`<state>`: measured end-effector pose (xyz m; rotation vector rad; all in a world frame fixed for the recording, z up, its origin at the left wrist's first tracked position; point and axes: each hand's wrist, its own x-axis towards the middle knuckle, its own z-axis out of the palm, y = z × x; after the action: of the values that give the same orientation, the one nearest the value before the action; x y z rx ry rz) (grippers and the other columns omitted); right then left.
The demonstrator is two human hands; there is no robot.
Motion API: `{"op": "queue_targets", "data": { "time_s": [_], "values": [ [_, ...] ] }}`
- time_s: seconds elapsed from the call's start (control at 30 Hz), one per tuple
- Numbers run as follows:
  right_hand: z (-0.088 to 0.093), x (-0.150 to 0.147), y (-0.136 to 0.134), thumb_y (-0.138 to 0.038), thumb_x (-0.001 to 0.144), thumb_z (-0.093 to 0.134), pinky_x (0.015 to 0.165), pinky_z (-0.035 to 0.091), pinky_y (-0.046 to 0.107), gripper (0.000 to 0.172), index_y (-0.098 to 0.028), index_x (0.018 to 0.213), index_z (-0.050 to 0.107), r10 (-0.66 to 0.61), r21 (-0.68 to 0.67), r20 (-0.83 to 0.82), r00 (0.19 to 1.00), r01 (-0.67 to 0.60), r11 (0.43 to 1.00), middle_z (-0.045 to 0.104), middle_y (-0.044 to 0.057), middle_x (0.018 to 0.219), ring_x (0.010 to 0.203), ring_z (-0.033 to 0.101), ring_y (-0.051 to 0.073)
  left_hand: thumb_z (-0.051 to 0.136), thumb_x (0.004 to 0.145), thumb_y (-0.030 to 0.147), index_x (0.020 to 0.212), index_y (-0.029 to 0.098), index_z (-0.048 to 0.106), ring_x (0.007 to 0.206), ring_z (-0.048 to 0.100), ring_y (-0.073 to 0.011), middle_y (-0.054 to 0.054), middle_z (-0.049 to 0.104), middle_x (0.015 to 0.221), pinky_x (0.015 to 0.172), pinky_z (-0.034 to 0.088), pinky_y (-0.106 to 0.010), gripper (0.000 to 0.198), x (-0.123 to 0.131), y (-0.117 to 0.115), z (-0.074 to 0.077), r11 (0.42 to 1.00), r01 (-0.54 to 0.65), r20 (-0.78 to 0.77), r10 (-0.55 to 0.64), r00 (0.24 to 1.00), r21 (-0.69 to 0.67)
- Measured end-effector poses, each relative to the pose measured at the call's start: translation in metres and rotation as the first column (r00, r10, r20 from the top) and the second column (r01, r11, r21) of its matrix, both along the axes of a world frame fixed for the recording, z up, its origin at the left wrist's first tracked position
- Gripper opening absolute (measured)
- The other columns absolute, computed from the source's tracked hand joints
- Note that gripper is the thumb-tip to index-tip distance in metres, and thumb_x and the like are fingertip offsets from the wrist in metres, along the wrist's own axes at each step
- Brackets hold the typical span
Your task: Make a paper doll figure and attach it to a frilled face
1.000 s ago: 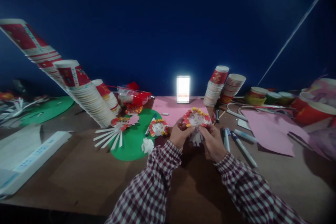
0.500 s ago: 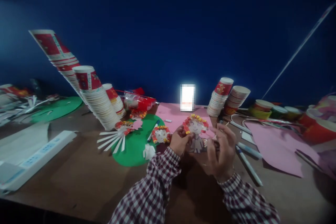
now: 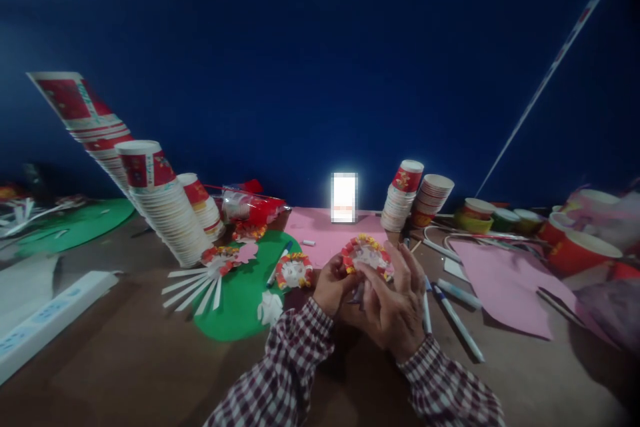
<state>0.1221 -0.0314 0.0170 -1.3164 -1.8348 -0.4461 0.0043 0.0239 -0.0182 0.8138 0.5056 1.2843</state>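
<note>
Both hands are at a small paper figure (image 3: pixel 363 252) with a red-and-yellow wreath round its head, held up over the table. My left hand (image 3: pixel 331 288) pinches the wreath's left edge. My right hand (image 3: pixel 396 300) grips the figure from the right, its thumb across the lower front and its other fingers at the right edge. The hands hide most of the figure's body. Left of them, a similar wreathed paper head (image 3: pixel 294 271) lies on a green paper piece (image 3: pixel 235 320), near a capped marker (image 3: pixel 279 264) and a crumpled white scrap (image 3: pixel 270 307).
Tall leaning paper-cup stacks (image 3: pixel 165 213) stand at left, shorter cup stacks (image 3: pixel 399 207) at right. A lit phone (image 3: pixel 344 197) stands on pink paper (image 3: pixel 310 223) at the back. A power strip (image 3: pixel 55 320) lies left; markers (image 3: pixel 459 323) and a pink sheet (image 3: pixel 500 287) lie right.
My right hand has come in from beside the paper figure onto its front and right edge. The figure's lower part, visible before, is now mostly covered. The whole view has shifted slightly.
</note>
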Motion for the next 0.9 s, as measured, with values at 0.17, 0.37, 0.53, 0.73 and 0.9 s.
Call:
{"op": "queue_targets", "data": {
  "time_s": [0.17,0.37,0.53,0.73,0.9],
  "values": [
    [-0.0038,0.0009,0.0029,-0.021,0.080,0.056,0.105,0.025,0.059,0.036,-0.027,0.114,0.063,-0.048,0.031,0.039,0.998,0.047,0.998,0.023,0.005,0.149,0.134,0.024,0.039,0.083,0.055,0.021,0.090,0.017,0.059,0.074,0.065,-0.0152,-0.001,0.069,0.079,0.074,0.049,-0.027,0.042,0.0011,-0.0001,-0.0003,1.000,0.011,0.002,-0.011,1.000,0.008],
    [-0.0062,0.0013,0.0049,-0.022,0.081,0.054,0.104,0.025,0.059,0.039,-0.029,0.119,0.060,-0.042,0.001,0.066,0.997,0.042,0.999,0.024,0.006,0.149,0.134,0.023,0.039,0.083,0.052,0.022,0.088,0.017,0.059,0.080,0.065,-0.0184,-0.002,0.068,0.078,0.079,0.049,-0.031,0.043,0.0017,0.0012,-0.0012,0.999,0.036,0.003,-0.036,0.999,0.013],
    [-0.0066,0.0004,0.0053,-0.021,0.080,0.054,0.105,0.025,0.058,0.041,-0.030,0.121,0.059,-0.032,-0.008,0.054,0.998,0.032,0.999,0.023,0.005,0.150,0.135,0.022,0.038,0.084,0.050,0.021,0.086,0.017,0.059,0.084,0.065,-0.0198,-0.002,0.068,0.081,0.083,0.048,-0.032,0.044,0.0012,0.0034,-0.0031,0.999,0.040,0.009,-0.040,0.999,0.026],
    [-0.0078,0.0001,0.0050,-0.021,0.080,0.054,0.105,0.027,0.057,0.043,-0.032,0.123,0.057,-0.005,-0.011,0.058,0.998,0.006,1.000,0.026,0.005,0.148,0.135,0.023,0.037,0.085,0.050,0.022,0.086,0.017,0.060,0.088,0.064,-0.0214,-0.003,0.069,0.081,0.084,0.048,-0.034,0.044,-0.0001,0.0030,0.0013,0.998,0.050,0.011,-0.051,0.999,0.043],
    [-0.0068,-0.0005,0.0042,-0.020,0.080,0.054,0.104,0.029,0.055,0.038,-0.029,0.116,0.062,0.028,0.015,0.057,0.998,-0.028,0.999,0.028,0.004,0.147,0.133,0.027,0.037,0.084,0.054,0.025,0.090,0.017,0.060,0.085,0.065,-0.0208,-0.003,0.069,0.083,0.082,0.048,-0.033,0.044,-0.0010,0.0025,0.0000,0.998,0.037,0.012,-0.037,0.999,0.041]
  ]
}}
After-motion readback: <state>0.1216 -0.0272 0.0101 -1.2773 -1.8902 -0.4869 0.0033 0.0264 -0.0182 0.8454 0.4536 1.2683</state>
